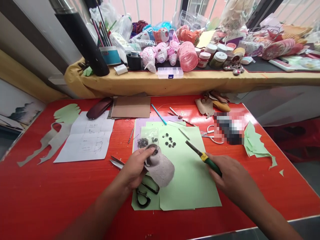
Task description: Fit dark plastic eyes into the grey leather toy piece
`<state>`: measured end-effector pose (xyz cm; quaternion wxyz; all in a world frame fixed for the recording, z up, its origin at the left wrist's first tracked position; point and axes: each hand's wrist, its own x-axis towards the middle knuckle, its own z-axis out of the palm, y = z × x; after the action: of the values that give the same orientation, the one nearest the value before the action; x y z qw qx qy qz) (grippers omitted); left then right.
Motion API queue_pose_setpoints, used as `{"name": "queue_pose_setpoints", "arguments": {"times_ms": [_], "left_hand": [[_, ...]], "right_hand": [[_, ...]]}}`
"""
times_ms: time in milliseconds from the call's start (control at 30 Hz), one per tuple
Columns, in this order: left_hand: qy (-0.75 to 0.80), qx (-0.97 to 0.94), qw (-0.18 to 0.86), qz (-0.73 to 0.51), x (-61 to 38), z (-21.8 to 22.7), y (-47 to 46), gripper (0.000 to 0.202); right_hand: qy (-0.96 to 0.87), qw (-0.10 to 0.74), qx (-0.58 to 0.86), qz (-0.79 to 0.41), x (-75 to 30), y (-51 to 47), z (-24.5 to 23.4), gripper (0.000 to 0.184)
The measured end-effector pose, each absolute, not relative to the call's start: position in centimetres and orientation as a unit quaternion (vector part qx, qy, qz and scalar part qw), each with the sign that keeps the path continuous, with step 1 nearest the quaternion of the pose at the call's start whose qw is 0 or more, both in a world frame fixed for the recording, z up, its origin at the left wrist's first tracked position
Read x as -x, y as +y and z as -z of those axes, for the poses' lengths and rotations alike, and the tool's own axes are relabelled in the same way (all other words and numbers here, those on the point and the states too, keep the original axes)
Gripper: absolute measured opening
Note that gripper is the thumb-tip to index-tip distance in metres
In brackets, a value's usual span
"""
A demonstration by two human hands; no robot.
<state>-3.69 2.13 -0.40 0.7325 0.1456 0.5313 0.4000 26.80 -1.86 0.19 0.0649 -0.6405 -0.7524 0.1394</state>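
Observation:
My left hand [135,166] pinches a folded piece of grey, suede-like material [163,170]. A small round black button [155,152] shows on it beside my thumb. In my right hand [228,171] is a tool with a green and yellow handle [212,165] and a narrow, flat metal blade [193,148]; its exact kind is unclear. The blade points up and left, apart from the grey piece. Large black-handled scissors [143,199] lie partly under my left hand. Several loose black buttons [170,142] and a clear bag of small dark parts [145,141] lie just beyond.
Green paper sheets [190,186] cover the middle of the red table [82,200]. White-handled scissors [215,138], a blurred dark object [230,128] and cut green paper [256,140] lie right. A printed sheet [85,136] and glasses case [99,108] lie left. Jars [204,59] crowd the ledge behind.

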Motion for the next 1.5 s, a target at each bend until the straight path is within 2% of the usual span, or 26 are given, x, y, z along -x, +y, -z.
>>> {"name": "queue_pose_setpoints", "arguments": {"times_ms": [167, 333, 567, 700, 867, 1500], "left_hand": [[0.526, -0.176, 0.737, -0.387, 3.0, 0.8, 1.8, 0.042], [0.516, -0.199, 0.739, -0.385, 2.7, 1.1, 1.4, 0.04], [0.507, -0.288, 0.747, -0.319, 2.4, 1.3, 0.7, 0.036], [0.508, -0.364, 0.729, -0.279, 2.0, 1.7, 0.3, 0.033], [0.51, -0.401, 0.717, -0.257, 1.8, 1.6, 0.0, 0.032], [0.491, -0.333, 0.767, -0.244, 1.6, 1.6, -0.3, 0.031]], "right_hand": [[-0.796, 0.061, 0.602, -0.032, -27.9, -1.0, 2.2, 0.039], [-0.806, 0.121, 0.576, -0.064, -26.9, -1.2, 2.3, 0.043], [-0.715, 0.288, 0.611, -0.178, -23.6, -1.8, 0.4, 0.015], [-0.725, 0.353, 0.536, -0.249, -20.5, -1.6, -0.4, 0.005], [-0.75, 0.34, 0.489, -0.289, -18.1, -1.8, 0.0, 0.004], [-0.714, 0.3, 0.512, -0.372, -18.0, -2.1, 0.5, 0.007]]}}
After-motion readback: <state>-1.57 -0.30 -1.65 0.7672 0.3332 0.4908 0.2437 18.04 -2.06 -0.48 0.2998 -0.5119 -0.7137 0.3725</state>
